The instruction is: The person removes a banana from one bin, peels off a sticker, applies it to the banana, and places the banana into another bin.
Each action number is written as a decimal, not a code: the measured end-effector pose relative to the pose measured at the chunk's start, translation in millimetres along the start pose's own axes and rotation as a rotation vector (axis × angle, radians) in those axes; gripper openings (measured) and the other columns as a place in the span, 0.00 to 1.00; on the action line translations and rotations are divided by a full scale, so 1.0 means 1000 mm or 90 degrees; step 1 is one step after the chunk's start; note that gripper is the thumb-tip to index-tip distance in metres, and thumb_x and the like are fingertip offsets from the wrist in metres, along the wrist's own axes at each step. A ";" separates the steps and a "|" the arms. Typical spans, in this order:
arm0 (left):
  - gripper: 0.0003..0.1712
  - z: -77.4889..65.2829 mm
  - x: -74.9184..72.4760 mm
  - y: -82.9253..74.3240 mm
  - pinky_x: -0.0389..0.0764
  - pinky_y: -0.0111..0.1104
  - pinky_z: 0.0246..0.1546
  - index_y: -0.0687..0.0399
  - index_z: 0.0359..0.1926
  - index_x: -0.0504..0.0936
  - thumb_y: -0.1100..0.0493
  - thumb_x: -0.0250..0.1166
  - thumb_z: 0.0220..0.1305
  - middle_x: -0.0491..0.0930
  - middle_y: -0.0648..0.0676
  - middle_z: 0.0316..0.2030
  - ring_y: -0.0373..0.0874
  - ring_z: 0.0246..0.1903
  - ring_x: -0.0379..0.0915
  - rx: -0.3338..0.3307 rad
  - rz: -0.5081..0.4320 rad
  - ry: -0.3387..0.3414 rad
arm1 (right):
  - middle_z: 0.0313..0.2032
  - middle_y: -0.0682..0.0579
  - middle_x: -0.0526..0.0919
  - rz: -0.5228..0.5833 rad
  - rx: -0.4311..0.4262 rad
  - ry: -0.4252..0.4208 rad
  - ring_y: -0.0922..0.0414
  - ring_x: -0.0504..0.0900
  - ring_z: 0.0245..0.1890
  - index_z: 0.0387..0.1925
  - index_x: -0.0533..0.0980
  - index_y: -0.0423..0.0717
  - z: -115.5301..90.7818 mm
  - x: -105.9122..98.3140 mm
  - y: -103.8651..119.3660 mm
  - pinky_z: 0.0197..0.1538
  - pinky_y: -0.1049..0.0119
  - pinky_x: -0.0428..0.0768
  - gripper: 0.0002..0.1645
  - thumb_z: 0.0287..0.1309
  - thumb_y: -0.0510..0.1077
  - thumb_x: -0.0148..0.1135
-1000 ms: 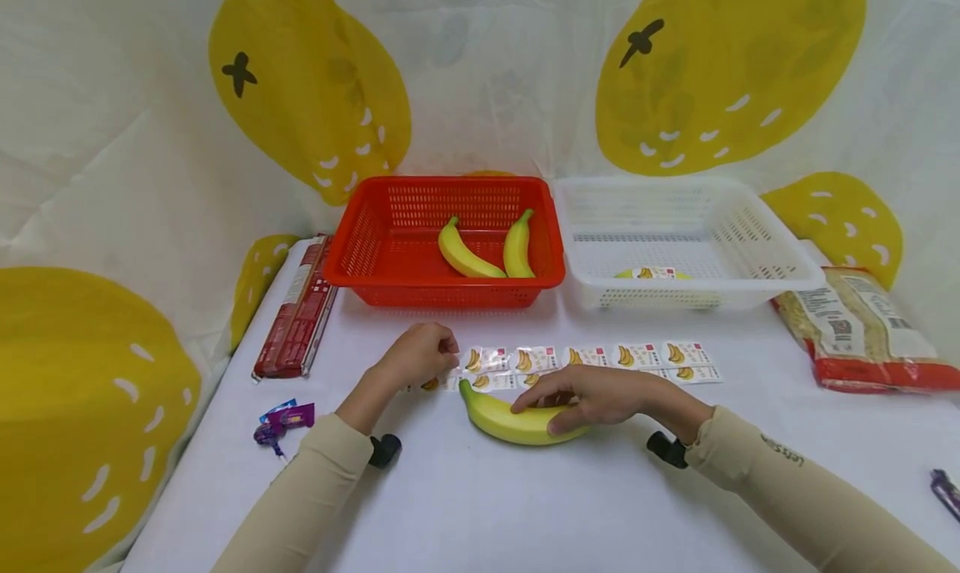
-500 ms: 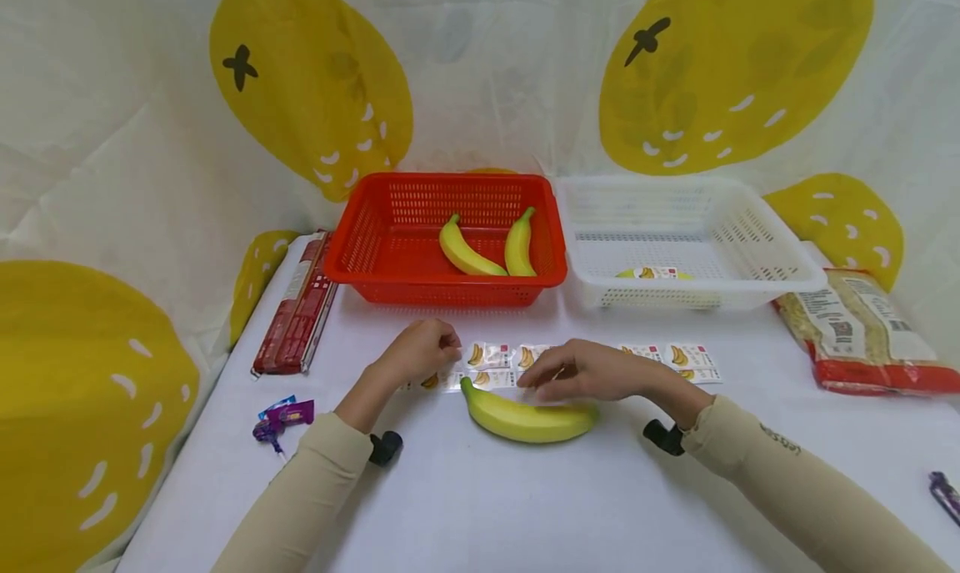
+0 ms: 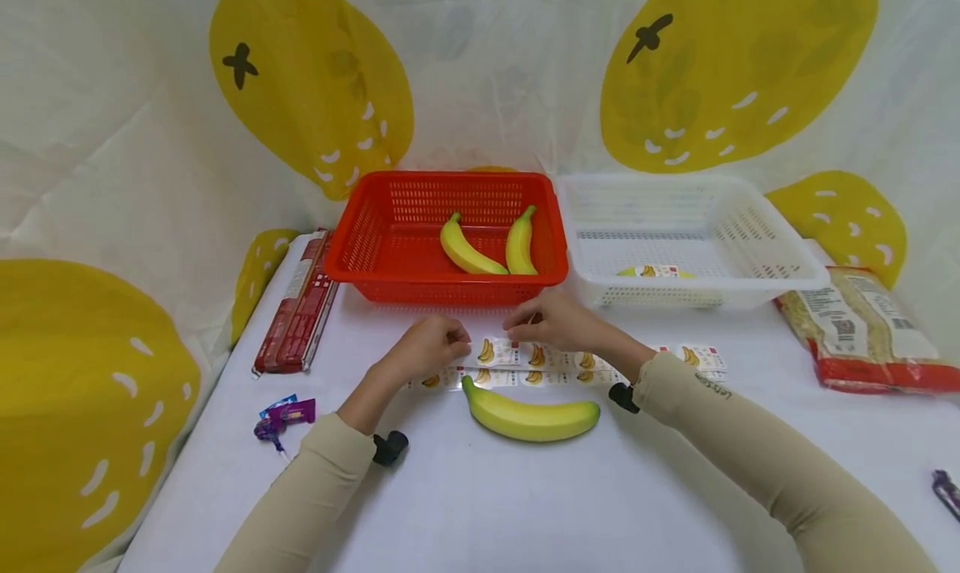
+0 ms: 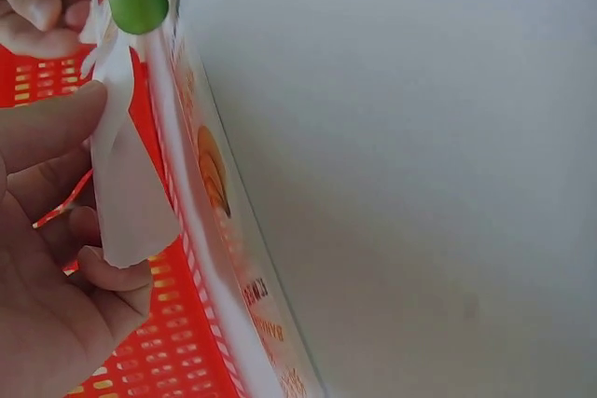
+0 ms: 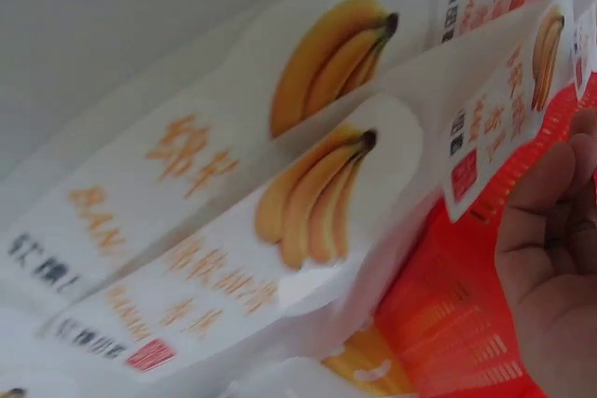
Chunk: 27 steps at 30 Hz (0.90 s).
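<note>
My left hand [image 3: 433, 344] pinches the left end of a banana sticker strip [image 3: 537, 356]. In the left wrist view, white backing paper [image 4: 135, 198] hangs curled between its thumb and fingers. My right hand [image 3: 553, 319] hovers at the strip's far edge, thumb and fingers bent with a gap between them; whether the tips touch the paper is unclear. Banana pictures and lettering on the stickers [image 5: 308, 202] fill the right wrist view. Just in front of the strips lies a yellow banana [image 3: 532, 416] with a green stem, touched by neither hand.
A red basket [image 3: 450, 291] holding two bananas stands behind the strips. Beside it, a white basket [image 3: 697, 289] contains a stickered banana. Red packages [image 3: 296, 319] and small candies [image 3: 288, 413] lie left; a bag [image 3: 862, 331] lies right.
My right hand has left the banana and moved up to the far edge of the sticker strip. The left hand has shifted slightly right, and the upper strip has moved with it.
</note>
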<state>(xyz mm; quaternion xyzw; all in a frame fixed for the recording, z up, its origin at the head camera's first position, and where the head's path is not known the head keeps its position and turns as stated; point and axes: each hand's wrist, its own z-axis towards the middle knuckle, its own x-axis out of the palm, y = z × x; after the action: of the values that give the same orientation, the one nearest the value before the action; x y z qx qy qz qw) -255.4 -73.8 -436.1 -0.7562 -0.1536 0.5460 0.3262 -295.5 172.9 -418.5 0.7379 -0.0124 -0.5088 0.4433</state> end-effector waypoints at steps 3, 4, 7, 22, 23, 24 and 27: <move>0.05 0.000 0.001 -0.003 0.79 0.32 0.38 0.54 0.39 0.88 0.58 0.68 0.68 0.83 0.51 0.32 0.45 0.35 0.75 0.008 -0.008 0.003 | 0.39 0.54 0.90 -0.010 0.029 0.011 0.58 0.78 0.33 0.46 0.88 0.46 0.003 0.002 0.003 0.35 0.68 0.77 0.12 0.64 0.45 0.69; 0.05 0.000 0.002 -0.004 0.79 0.32 0.37 0.54 0.39 0.88 0.58 0.68 0.68 0.83 0.51 0.32 0.45 0.34 0.74 0.011 -0.009 0.003 | 0.39 0.54 0.90 -0.012 0.033 0.011 0.58 0.78 0.33 0.46 0.88 0.46 0.003 0.003 0.004 0.35 0.68 0.76 0.11 0.64 0.45 0.69; 0.05 0.000 0.003 -0.006 0.79 0.31 0.36 0.55 0.38 0.88 0.58 0.68 0.68 0.83 0.51 0.32 0.45 0.34 0.75 0.015 -0.012 0.003 | 0.40 0.54 0.90 0.003 0.047 0.016 0.57 0.78 0.36 0.46 0.88 0.47 0.004 0.006 0.006 0.37 0.68 0.77 0.11 0.64 0.44 0.69; 0.05 -0.001 0.004 -0.009 0.76 0.31 0.33 0.57 0.36 0.88 0.60 0.68 0.67 0.82 0.52 0.30 0.44 0.31 0.73 0.046 -0.009 -0.002 | 0.29 0.56 0.83 0.038 0.079 -0.004 0.58 0.74 0.30 0.34 0.87 0.51 0.005 0.017 0.006 0.31 0.68 0.72 0.03 0.63 0.44 0.70; 0.05 -0.001 0.004 -0.008 0.76 0.31 0.33 0.57 0.36 0.88 0.59 0.68 0.67 0.82 0.51 0.30 0.44 0.31 0.73 0.043 -0.010 -0.002 | 0.28 0.56 0.83 0.037 0.080 -0.005 0.58 0.74 0.30 0.34 0.87 0.51 0.005 0.017 0.006 0.31 0.69 0.72 0.03 0.63 0.43 0.70; 0.05 -0.001 0.004 -0.008 0.75 0.31 0.32 0.57 0.36 0.87 0.59 0.68 0.67 0.82 0.51 0.29 0.44 0.31 0.73 0.040 -0.011 -0.001 | 0.28 0.56 0.83 0.037 0.083 -0.007 0.58 0.74 0.29 0.33 0.87 0.51 0.005 0.017 0.007 0.31 0.69 0.71 0.03 0.63 0.43 0.70; 0.05 -0.001 0.005 -0.007 0.75 0.30 0.31 0.56 0.36 0.87 0.59 0.68 0.67 0.81 0.51 0.29 0.43 0.30 0.73 0.036 -0.015 -0.002 | 0.27 0.56 0.82 0.037 0.085 -0.010 0.58 0.73 0.28 0.33 0.86 0.50 0.005 0.018 0.008 0.29 0.69 0.69 0.03 0.63 0.43 0.70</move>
<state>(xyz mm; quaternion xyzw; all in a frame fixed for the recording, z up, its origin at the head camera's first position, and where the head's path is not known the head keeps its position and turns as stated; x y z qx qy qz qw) -252.1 -65.7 -434.7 -0.7440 -0.1474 0.5472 0.3538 -287.5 156.3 -426.9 0.7611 -0.0707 -0.4995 0.4077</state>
